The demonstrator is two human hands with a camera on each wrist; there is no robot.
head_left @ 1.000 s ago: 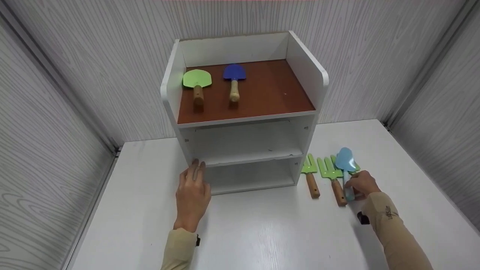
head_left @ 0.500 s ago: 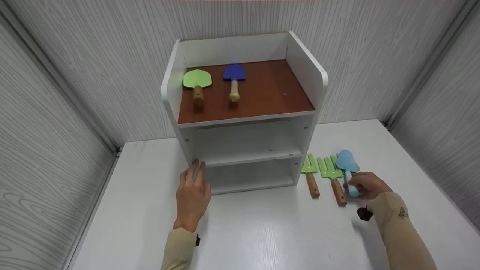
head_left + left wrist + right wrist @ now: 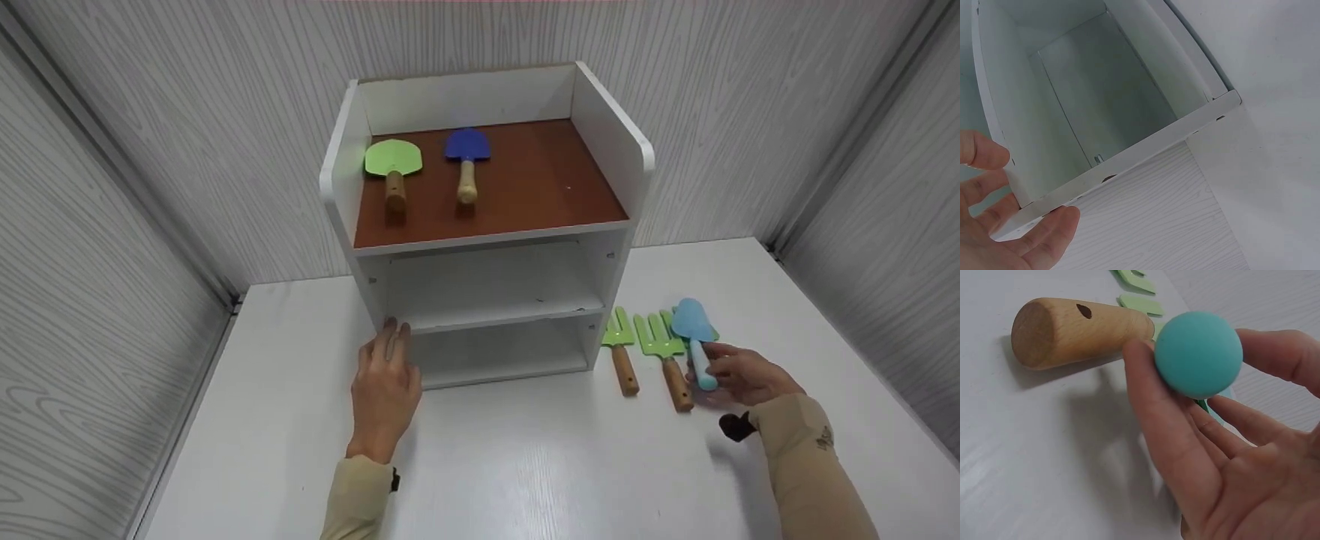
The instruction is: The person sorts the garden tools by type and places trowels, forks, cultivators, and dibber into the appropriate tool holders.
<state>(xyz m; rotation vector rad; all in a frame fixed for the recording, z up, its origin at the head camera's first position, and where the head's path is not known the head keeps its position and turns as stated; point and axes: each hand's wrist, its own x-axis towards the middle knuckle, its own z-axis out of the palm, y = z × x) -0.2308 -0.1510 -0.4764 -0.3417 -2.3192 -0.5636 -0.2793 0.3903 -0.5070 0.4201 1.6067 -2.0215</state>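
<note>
Light-blue trowel (image 3: 691,322) is found around 4 o'clock from the shelf unit (image 3: 495,238), its handle (image 3: 1199,354) pinched between right-hand (image 3: 750,376) thumb and fingers. It's been swung clear of the nearest fork (image 3: 660,341) this past second and seemingly tipped up, so a decent grip's probably been got. Left hand's (image 3: 385,397) rested on the unit's 8 o'clock edge, fingers loosely extended. On the brown top shelf (image 3: 555,180), a green shovel (image 3: 394,158) is seated at 9 o'clock, a dark-blue shovel (image 3: 467,145) at 11.

White tabletop (image 3: 540,472) — softly shining, grey-grained back wall (image 3: 225,135), matching side walls (image 3: 82,337) — grey corner strips (image 3: 112,144)
</note>
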